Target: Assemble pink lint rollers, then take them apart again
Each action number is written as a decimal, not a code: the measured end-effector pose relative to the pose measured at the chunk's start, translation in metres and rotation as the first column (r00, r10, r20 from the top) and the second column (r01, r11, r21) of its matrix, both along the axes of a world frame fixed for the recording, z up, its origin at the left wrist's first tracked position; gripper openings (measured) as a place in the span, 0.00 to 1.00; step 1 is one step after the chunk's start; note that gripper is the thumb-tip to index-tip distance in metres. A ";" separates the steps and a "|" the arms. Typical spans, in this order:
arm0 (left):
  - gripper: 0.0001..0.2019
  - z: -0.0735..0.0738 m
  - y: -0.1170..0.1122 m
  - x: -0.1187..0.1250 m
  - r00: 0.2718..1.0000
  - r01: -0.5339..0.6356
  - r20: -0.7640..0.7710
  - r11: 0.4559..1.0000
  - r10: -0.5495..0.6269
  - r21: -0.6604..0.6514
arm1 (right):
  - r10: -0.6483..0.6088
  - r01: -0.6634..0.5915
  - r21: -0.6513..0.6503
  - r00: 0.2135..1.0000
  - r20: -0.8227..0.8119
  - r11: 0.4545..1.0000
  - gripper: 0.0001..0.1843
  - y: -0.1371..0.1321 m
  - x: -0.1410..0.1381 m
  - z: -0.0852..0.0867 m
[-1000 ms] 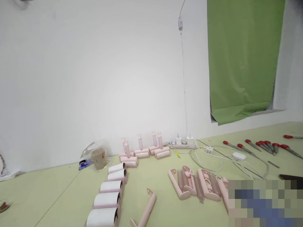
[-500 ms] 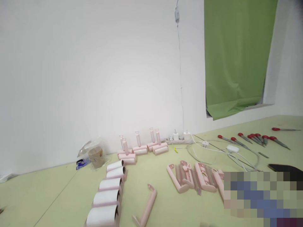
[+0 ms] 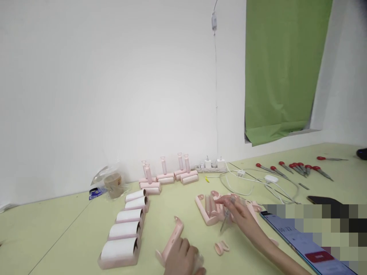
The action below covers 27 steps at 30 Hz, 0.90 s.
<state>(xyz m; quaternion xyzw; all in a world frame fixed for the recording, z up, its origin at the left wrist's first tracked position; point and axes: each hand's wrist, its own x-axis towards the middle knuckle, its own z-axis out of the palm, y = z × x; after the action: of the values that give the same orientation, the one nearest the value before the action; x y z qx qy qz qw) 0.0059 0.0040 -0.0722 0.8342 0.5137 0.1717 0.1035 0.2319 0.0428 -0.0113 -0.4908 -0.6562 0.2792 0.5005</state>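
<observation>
My left hand [image 3: 182, 258] is at the bottom centre, fingers curled beside a pink angled lint-roller frame [image 3: 173, 236]. A translucent piece [image 3: 198, 262] shows between its thumb and fingers. Further right, my right hand [image 3: 237, 212] reaches over a group of pink frames and translucent tubes [image 3: 208, 206]. Below its fingers a slim, grey pointed thing [image 3: 224, 222] angles down; its kind is blurred. On the table between my hands lies a small pink looped part [image 3: 221, 247].
White paper rolls in pink holders [image 3: 126, 231] line the left. Pink lint rollers [image 3: 165, 178] stand by the wall. A power strip [image 3: 210, 168], cables, several red-ended grey tools [image 3: 298, 168], a phone [image 3: 304, 240] and a bagged tape roll [image 3: 113, 185] share the table.
Both my hands have come into view, the left by the single pink frame, the right over the group. A small pink looped part now shows. The view has shifted slightly.
</observation>
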 end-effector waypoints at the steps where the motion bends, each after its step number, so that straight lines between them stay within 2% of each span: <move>1: 0.16 -0.001 0.005 0.002 0.998 0.005 -0.067 0.998 0.000 0.065 | -0.019 0.018 0.015 1.000 0.004 1.000 0.28 0.000 0.003 0.003; 2: 0.17 -0.001 0.008 0.001 0.994 0.005 -0.105 0.993 0.007 0.119 | -0.004 0.003 0.025 0.999 0.048 1.000 0.26 0.000 0.005 0.006; 4: 0.19 0.004 0.011 -0.005 0.991 -0.017 -0.124 0.978 0.044 0.209 | 0.119 -0.130 0.027 0.958 0.262 0.991 0.21 -0.005 0.004 0.005; 5: 0.21 0.007 0.012 -0.008 0.989 -0.048 -0.124 0.973 0.077 0.226 | 0.192 -0.214 0.009 0.893 0.408 0.977 0.18 -0.009 0.000 0.002; 7: 0.23 0.012 0.015 -0.013 0.976 -0.159 -0.118 0.967 0.185 0.199 | 0.272 -0.320 -0.048 0.705 0.655 0.946 0.17 -0.016 -0.009 -0.008; 8: 0.24 0.014 0.018 -0.012 0.965 -0.214 -0.118 0.963 0.235 0.164 | 0.275 -0.338 -0.065 0.624 0.732 0.939 0.17 -0.020 -0.013 -0.014; 10: 0.24 0.017 0.029 -0.004 0.950 -0.287 -0.102 0.953 0.295 0.094 | 0.232 -0.321 -0.055 0.546 0.805 0.946 0.11 -0.022 -0.017 -0.025; 13: 0.26 0.021 0.054 0.023 0.941 -0.336 0.054 0.942 0.335 0.013 | 0.126 -0.235 0.009 0.551 0.825 0.972 0.06 -0.013 -0.006 -0.035; 16: 0.27 0.023 0.083 0.060 0.903 -0.373 0.199 0.924 0.381 -0.077 | -0.055 -0.129 0.148 0.543 0.838 0.981 0.11 0.004 0.012 -0.040; 18: 0.27 0.025 0.099 0.086 0.869 -0.411 0.253 0.905 0.425 -0.110 | -0.214 -0.051 0.276 0.502 0.838 0.960 0.16 0.012 0.022 -0.041; 20: 0.28 0.029 0.111 0.108 0.828 -0.436 0.323 0.889 0.458 -0.143 | -0.314 0.004 0.350 0.453 0.834 0.937 0.18 0.015 0.026 -0.040; 22: 0.28 0.037 0.116 0.122 0.792 -0.433 0.398 0.886 0.462 -0.166 | -0.311 0.035 0.331 0.446 0.839 0.943 0.17 0.013 0.027 -0.035; 23: 0.28 0.043 0.116 0.125 0.782 -0.416 0.435 0.894 0.446 -0.168 | -0.282 0.053 0.291 0.467 0.838 0.955 0.15 0.012 0.026 -0.030; 25: 0.27 0.053 0.111 0.121 0.785 -0.350 0.495 0.926 0.371 -0.140 | -0.216 0.102 0.192 0.555 0.803 0.976 0.13 0.014 0.022 -0.018; 27: 0.24 0.058 0.101 0.105 0.809 -0.247 0.540 0.968 0.231 -0.045 | -0.194 0.161 0.115 0.660 0.726 0.980 0.15 0.027 0.013 -0.003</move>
<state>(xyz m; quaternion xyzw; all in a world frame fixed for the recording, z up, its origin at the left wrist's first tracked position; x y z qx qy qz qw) 0.1107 0.1051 -0.0144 0.6817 0.5618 0.4188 0.2103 0.2452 0.0700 -0.0142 -0.6126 -0.7562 -0.0045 0.2300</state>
